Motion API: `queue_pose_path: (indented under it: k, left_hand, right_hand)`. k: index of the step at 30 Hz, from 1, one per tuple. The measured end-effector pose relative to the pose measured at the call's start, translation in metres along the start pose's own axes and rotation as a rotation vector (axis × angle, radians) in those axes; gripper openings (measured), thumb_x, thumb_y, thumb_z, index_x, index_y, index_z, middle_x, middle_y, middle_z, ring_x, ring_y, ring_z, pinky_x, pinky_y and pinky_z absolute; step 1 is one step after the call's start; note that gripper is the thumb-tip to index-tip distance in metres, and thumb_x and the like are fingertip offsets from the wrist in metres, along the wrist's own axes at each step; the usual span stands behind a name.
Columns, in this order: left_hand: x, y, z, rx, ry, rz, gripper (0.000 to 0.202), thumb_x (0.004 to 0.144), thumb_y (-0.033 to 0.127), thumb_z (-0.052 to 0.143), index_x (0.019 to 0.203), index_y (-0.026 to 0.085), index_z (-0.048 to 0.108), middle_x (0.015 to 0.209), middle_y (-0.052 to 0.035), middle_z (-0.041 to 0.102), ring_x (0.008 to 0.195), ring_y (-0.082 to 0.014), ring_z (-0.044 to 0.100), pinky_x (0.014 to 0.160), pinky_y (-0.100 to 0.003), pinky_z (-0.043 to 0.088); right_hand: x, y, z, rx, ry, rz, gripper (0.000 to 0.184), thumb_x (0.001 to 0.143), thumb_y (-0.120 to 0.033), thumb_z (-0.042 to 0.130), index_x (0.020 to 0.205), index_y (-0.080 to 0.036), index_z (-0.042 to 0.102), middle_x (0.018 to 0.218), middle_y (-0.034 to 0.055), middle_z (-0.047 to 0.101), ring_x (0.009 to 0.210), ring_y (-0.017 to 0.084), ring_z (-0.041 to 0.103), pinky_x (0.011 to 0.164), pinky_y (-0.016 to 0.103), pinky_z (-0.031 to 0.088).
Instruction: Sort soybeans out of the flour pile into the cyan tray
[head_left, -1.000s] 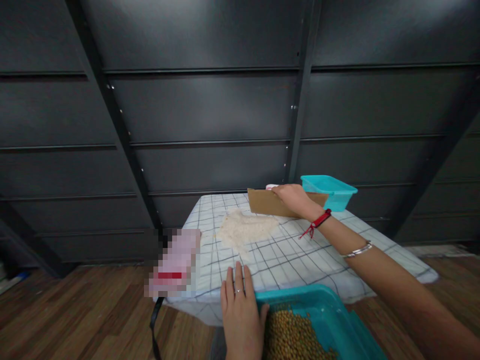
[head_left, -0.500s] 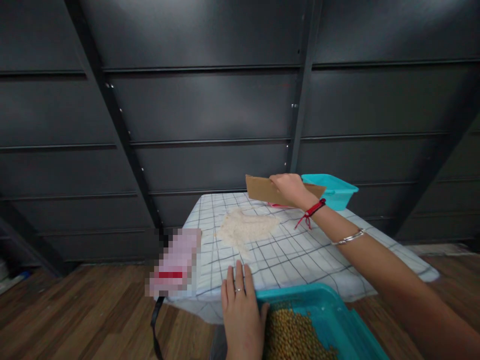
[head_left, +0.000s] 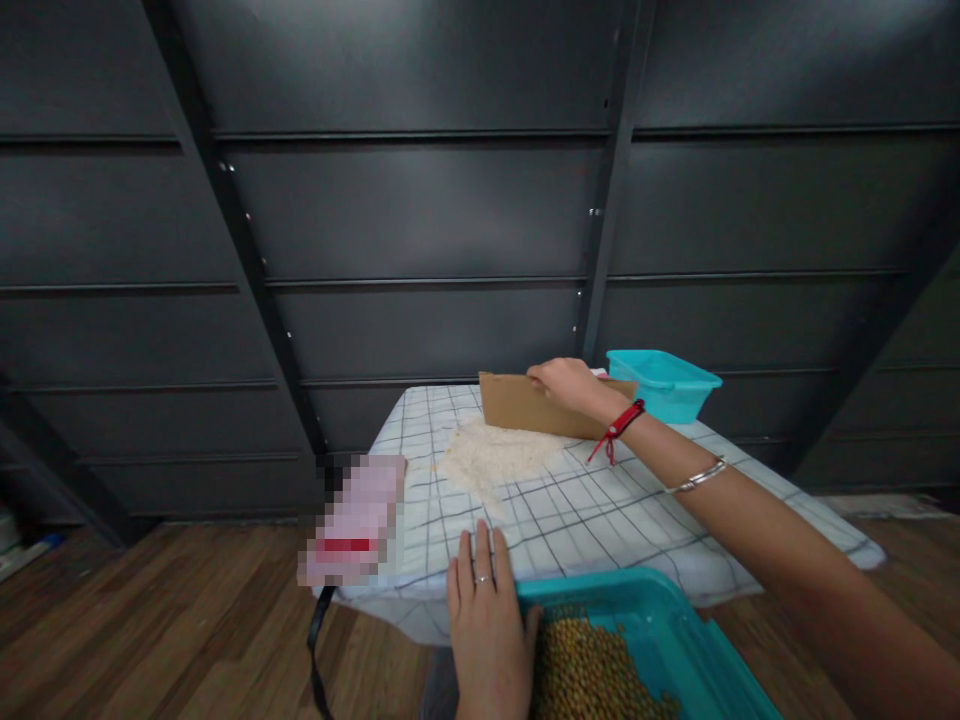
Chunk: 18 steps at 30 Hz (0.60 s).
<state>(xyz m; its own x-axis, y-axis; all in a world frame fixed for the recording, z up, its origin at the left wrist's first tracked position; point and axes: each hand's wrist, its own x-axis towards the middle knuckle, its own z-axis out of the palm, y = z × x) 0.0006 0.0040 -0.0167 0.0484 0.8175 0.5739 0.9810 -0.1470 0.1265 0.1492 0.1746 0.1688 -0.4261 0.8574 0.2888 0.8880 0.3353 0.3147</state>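
My right hand (head_left: pixel 571 386) is closed on the top edge of a flat piece of cardboard (head_left: pixel 517 404), which stands on edge across the far side of a pale heap of grains, perhaps rice (head_left: pixel 499 458). The grains lie spread on a white checked tablecloth (head_left: pixel 555 525). At the near edge my left hand (head_left: pixel 489 610) lies flat, fingers stretched out, against the left rim of a teal tray (head_left: pixel 660 630). Inside that tray are many small yellow-green beans (head_left: pixel 592 672). My left hand holds nothing.
A turquoise basin (head_left: pixel 664 385) stands at the table's back right corner. On the left edge lies a blurred pink object (head_left: pixel 356 520) with a black strap (head_left: pixel 315 650) hanging down. A dark panelled wall (head_left: pixel 420 220) rises behind the table, above a wooden floor.
My right hand has brought the cardboard down and slightly left, closer to the far edge of the grains. My left hand stays by the tray.
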Motion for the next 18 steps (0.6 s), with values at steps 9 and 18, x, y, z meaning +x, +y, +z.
queue_pose_path:
  k: [9, 18]
  left_hand:
    - [0.002, 0.001, -0.003, 0.010, 0.038, 0.008, 0.061, 0.060, 0.017, 0.061, 0.119, 0.011, 0.049, 0.127, -0.0139, 0.050, 0.115, -0.0327, 0.045, 0.089, -0.049, 0.044]
    - [0.000, -0.001, 0.000, 0.053, 0.019, 0.037, 0.059, 0.066, 0.021, 0.057, 0.123, 0.012, 0.044, 0.129, -0.0132, 0.048, 0.118, -0.0308, 0.041, 0.092, -0.049, 0.041]
  right_hand:
    - [-0.018, 0.009, -0.018, 0.031, 0.074, -0.042, 0.024, 0.084, -0.018, 0.038, 0.094, -0.017, 0.060, 0.087, 0.0070, 0.066, 0.077, 0.017, 0.059, 0.056, 0.024, 0.031]
    - [-0.066, 0.006, -0.032, 0.032, 0.161, -0.183, 0.025, 0.082, -0.014, 0.041, 0.095, -0.019, 0.061, 0.092, 0.0048, 0.065, 0.082, 0.017, 0.059, 0.063, 0.026, 0.038]
